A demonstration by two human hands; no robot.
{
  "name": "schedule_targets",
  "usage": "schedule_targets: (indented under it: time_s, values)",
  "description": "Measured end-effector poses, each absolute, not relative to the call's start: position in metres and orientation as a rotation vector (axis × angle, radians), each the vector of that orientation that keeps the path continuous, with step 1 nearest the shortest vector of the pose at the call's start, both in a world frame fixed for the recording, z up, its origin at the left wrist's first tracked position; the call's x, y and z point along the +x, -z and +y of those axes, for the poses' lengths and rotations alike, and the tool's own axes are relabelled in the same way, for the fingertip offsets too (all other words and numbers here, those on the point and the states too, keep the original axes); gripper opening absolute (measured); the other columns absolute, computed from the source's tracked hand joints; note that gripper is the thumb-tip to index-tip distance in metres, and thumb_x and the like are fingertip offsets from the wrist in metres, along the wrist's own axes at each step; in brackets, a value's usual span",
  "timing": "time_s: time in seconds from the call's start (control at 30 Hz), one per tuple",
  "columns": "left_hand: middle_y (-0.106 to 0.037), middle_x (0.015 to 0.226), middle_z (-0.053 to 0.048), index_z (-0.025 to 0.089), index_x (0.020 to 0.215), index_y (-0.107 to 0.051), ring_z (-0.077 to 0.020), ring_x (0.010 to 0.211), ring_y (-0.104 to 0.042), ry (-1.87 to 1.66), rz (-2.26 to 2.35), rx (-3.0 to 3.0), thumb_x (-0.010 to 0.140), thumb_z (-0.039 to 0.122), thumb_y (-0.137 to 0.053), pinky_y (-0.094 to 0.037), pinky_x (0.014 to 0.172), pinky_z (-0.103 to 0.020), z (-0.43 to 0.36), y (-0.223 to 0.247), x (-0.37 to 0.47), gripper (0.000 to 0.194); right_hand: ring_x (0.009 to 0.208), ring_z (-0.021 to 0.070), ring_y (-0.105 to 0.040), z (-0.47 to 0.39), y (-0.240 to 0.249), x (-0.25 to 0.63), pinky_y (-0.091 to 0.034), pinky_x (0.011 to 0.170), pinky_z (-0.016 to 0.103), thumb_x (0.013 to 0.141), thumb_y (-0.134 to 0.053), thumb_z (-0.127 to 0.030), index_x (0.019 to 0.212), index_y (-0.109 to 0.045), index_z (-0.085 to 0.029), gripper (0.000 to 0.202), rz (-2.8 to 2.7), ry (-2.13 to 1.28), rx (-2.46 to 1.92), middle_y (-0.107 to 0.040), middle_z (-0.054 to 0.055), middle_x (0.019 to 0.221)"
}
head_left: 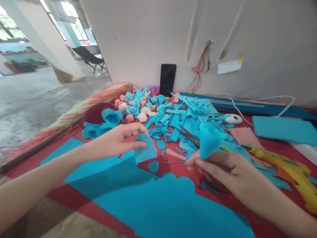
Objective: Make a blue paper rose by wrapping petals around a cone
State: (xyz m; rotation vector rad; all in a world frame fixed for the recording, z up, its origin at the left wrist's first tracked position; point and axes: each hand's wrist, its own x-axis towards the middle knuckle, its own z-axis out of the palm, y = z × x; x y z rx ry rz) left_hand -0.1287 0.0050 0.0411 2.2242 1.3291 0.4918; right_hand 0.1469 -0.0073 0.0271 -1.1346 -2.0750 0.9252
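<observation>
Between its thumb and fingers, my left hand [123, 140] pinches a small blue petal-shaped piece [145, 148]. My right hand [218, 165] holds a blue paper flower [210, 137] upright by its base. Behind the flower, a pair of scissors [189, 135] lies among blue scraps [198, 110]. Below both hands a large blue sheet [158, 201] with a partly scalloped edge spreads over the red table cover [74, 201]. One loose petal [153, 167] rests between the hands.
Small blue, pink and white flowers [138, 102] are heaped at the back left, near larger blue roses [111, 117]. A black phone [167, 79] leans on the wall. At the right are a yellow glue gun [287, 165], a blue stack [284, 129] and a white cable [262, 98].
</observation>
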Motion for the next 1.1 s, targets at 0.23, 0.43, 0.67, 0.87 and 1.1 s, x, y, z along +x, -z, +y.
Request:
schedule_targets:
  time_s: [0.23,0.43,0.67,0.87,1.1]
  values:
    - [-0.049,0.115,-0.006,0.022,0.115,-0.044,-0.0149,0.091,-0.054,-0.575,1.068,2.279,0.089,0.025,-0.041,-0.046,0.069,-0.023,0.015,-0.070,-0.073,0.026,0.085,0.0162,-0.063,-0.010,-0.036,0.151,-0.052,0.071,0.020,0.087,-0.049,-0.038,0.082,-0.064,-0.020,0.024,-1.983,-1.118,-1.021,-0.066,0.003,0.093]
    - [-0.051,0.120,-0.008,0.023,0.120,-0.043,-0.0237,0.105,-0.053,-0.465,0.921,2.339,0.088,0.024,-0.042,-0.046,0.081,-0.033,0.026,-0.084,-0.045,0.032,0.076,0.0121,-0.063,-0.018,-0.037,0.156,-0.052,0.064,0.016,0.088,-0.054,-0.032,0.085,-0.065,-0.024,0.013,-1.873,-1.280,-0.923,-0.067,-0.001,0.086]
    - [-0.057,0.105,-0.006,0.022,0.124,-0.040,-0.0206,0.099,-0.056,-0.605,0.827,2.053,0.084,0.028,-0.052,-0.046,0.080,-0.030,0.026,-0.081,-0.033,0.043,0.058,0.0100,-0.057,-0.015,-0.033,0.153,-0.047,0.052,0.016,0.083,-0.053,-0.029,0.078,-0.066,-0.022,0.016,-1.838,-1.106,-1.041,-0.066,-0.001,0.071]
    - [-0.059,0.077,0.000,0.016,0.084,-0.060,-0.0115,0.074,-0.055,-0.645,0.702,1.554,0.082,0.031,-0.056,-0.045,0.073,-0.023,0.022,-0.067,-0.024,0.015,0.054,0.0105,-0.053,-0.012,-0.043,0.159,-0.043,0.054,0.017,0.083,-0.049,-0.026,0.059,-0.059,-0.020,0.026,-1.860,-0.920,-1.076,-0.057,-0.002,0.054]
    - [-0.062,0.063,0.003,0.015,0.064,-0.066,-0.0080,0.066,-0.055,-0.798,0.690,1.375,0.086,0.020,-0.052,-0.044,0.073,-0.018,0.019,-0.065,-0.017,0.026,0.049,0.0079,-0.049,-0.012,-0.035,0.159,-0.043,0.051,0.019,0.085,-0.046,-0.033,0.077,-0.063,-0.018,0.024,-1.831,-1.262,-1.054,-0.061,0.002,0.069]
